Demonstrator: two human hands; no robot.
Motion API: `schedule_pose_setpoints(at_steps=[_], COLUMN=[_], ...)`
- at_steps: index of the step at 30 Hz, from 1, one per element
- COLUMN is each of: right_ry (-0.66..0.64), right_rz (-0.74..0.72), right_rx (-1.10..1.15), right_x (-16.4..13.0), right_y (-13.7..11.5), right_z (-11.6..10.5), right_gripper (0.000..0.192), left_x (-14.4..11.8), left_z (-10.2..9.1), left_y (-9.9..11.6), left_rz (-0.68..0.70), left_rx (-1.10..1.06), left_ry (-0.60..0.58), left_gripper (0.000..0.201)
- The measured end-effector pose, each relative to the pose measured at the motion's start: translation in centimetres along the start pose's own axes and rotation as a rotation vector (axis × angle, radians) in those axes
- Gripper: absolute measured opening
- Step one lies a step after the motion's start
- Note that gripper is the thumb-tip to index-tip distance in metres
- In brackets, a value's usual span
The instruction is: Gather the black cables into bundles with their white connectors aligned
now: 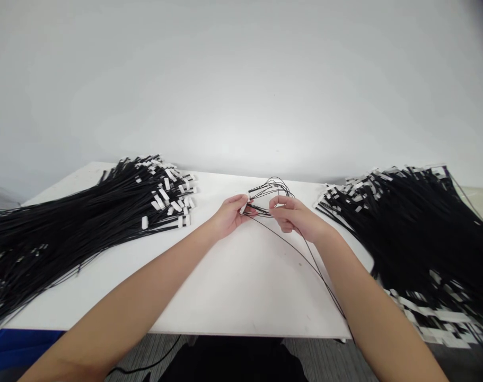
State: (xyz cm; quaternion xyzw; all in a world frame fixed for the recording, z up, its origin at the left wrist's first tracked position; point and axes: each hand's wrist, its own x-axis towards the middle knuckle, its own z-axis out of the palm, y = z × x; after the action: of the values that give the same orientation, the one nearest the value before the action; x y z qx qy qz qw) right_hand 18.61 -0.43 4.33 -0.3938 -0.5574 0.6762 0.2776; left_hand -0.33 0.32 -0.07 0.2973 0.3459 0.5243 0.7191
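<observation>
1. Centrally, both hands work one small bundle of thin black wires (270, 192) just above the white table (233, 286), near its far edge.
2. The left hand (227, 215) pinches the bundle's white-tagged ends between thumb and fingertips.
3. The right hand (295, 216) is curled, its thumb and forefinger pressed together on the strands just beside the left hand.
4. Step in hand, by judgement: gathering and looping the strands. The next move calls for keeping the tagged ends aligned.
5. Loose strands trail from the bundle toward the table's near edge, under the right forearm; these could snag.
6. Left of the bundle lies a large pile of tagged wires (86, 223); right of it, a second pile (412, 228).
</observation>
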Motion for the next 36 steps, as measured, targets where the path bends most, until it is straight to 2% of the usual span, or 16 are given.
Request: schedule_pose_setpoints(at_steps=[4,8,14,17,20,22,28,31,36], right_ry=[0.059,0.237,0.725,0.853,0.797,0.704,0.466,0.464,0.535], right_rz=[-0.144,-0.343,-0.586,-0.653,-0.639,-0.588,-0.480,-0.458,-0.449], right_rx=[0.345,0.590,0.586,0.621,0.612,0.496,-0.222,-0.483,-0.596], right_x=[-0.5,-0.7,0.2,0.5,0.2,-0.1,-0.6,-0.4,-0.1], right_y=[-1.1,-1.7,-1.6,-1.7,-2.0,-2.0,-1.1,-0.5,-0.1], right_z=[-0.6,-1.2,-2.7,-3.6,-3.8,-3.3,-0.4,0.4,0.2], right_gripper=[0.016,0.015,0.025,0.027,0.028,0.026,0.014,0.014,0.012], left_x=[0.0,-0.1,-0.1,0.0,0.0,0.1,-0.2,-0.3,-0.3], left_z=[0.1,0.1,0.1,0.1,-0.1,-0.2,0.0,0.1,0.3], left_y=[0.0,0.0,0.0,-0.1,-0.1,-0.1,0.0,0.1,0.2], left_rz=[0.003,0.002,0.002,0.001,-0.002,-0.004,-0.005,-0.002,-0.004], left_rx=[-0.006,0.000,0.024,0.027,0.033,0.037,0.032,0.029,0.029], left_ry=[0.025,0.033,0.055,0.050,0.028,0.014,-0.004,-0.010,-0.013], left_gripper=[0.009,0.010,0.011,0.011,0.014,0.015,0.015,0.015,0.013])
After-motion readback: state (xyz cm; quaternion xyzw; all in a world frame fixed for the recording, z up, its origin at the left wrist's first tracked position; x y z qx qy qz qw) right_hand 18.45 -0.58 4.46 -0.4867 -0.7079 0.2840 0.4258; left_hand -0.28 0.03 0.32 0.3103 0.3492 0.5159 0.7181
